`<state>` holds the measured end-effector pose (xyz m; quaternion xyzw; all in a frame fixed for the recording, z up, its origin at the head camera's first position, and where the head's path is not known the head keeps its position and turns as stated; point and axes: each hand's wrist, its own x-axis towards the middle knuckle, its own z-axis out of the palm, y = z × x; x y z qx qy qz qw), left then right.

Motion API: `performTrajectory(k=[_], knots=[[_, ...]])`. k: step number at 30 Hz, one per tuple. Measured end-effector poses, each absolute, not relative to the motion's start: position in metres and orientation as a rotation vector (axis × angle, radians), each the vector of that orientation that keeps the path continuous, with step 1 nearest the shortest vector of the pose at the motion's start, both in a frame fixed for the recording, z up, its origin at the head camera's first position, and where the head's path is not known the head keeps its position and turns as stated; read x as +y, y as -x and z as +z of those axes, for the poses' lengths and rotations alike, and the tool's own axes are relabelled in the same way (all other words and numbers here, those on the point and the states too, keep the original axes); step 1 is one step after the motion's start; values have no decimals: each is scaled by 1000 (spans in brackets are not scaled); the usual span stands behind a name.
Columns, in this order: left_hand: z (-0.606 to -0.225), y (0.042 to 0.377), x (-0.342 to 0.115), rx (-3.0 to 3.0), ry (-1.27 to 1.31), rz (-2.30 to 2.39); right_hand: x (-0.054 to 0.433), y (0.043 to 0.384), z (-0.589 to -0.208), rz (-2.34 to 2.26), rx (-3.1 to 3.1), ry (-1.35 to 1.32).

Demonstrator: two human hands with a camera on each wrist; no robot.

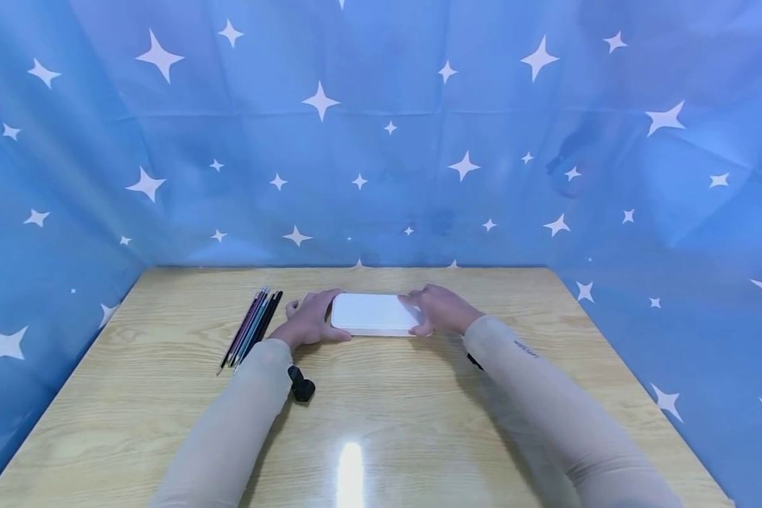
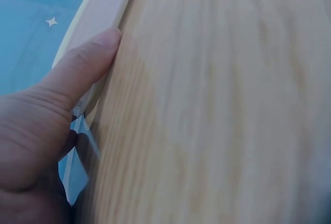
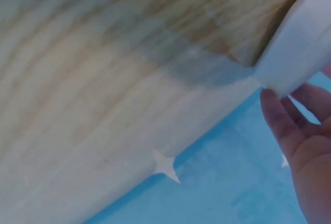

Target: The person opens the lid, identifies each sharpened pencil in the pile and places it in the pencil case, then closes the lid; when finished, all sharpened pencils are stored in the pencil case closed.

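Note:
A white, flat oblong box with rounded corners [image 1: 370,312] lies lengthwise across the back of the table. My left hand [image 1: 311,319] grips its left end, the thumb along the front side and the other fingers toward the back. In the left wrist view that thumb [image 2: 85,63] presses against the pale side of the box [image 2: 95,22]. At the opposite end my right hand [image 1: 443,309] holds the box between thumb and fingers. The right wrist view has the fingertips [image 3: 271,102] right at the box's corner [image 3: 289,53]. What the box contains is hidden.
Left of my left hand lies a bundle of several pencils [image 1: 251,329], dark, purple and teal, side by side. The wood-grain table [image 1: 381,409] ends at a blue curtain with white stars [image 1: 381,197]. Black wrist devices [image 1: 301,385] sit at my cuffs.

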<state>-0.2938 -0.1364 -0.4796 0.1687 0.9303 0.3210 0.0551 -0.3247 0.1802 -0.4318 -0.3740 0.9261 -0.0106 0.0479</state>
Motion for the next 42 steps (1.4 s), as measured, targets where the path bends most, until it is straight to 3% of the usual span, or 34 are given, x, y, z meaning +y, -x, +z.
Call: performTrajectory(k=[13,42], knots=[[-492,288,-139,2778,-419,997,171,318,-451,-236,2769,1058],[-484,298,-136,2829,-520,947,170,329,-423,-95,2702,1041]])
